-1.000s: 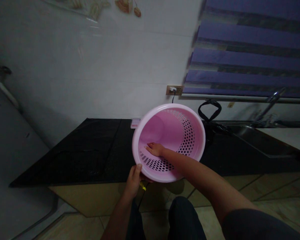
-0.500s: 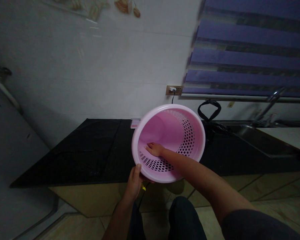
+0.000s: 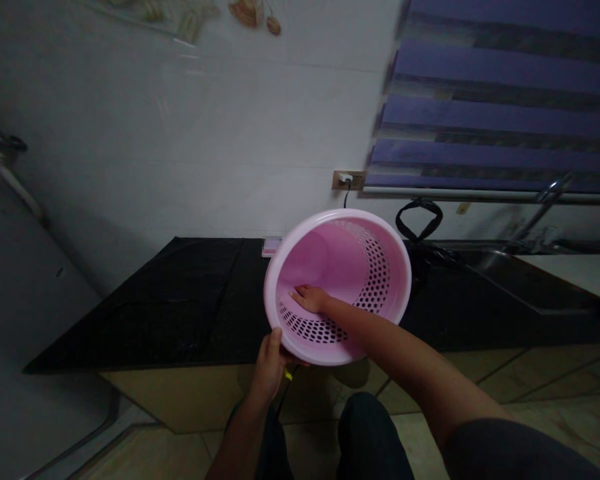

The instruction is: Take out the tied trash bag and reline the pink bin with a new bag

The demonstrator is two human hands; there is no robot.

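A pink plastic basket (image 3: 345,253) with rows of round holes in its side is tilted, its mouth facing me, at the front of the black counter. My left hand (image 3: 270,363) grips its lower left rim, thumb on the outside edge and the other fingers partly hidden beneath. Inside the basket, my right hand (image 3: 310,298) lies against the inner wall near the bottom, fingers stretched out and holding nothing. No other thing shows inside the basket.
The black counter (image 3: 190,300) runs along a tiled wall with a socket and plugged-in charger (image 3: 347,179). To the right are a black plastic bag (image 3: 420,227), a sink (image 3: 525,280) and a faucet (image 3: 540,207). A small pinkish box (image 3: 271,247) stands behind the basket.
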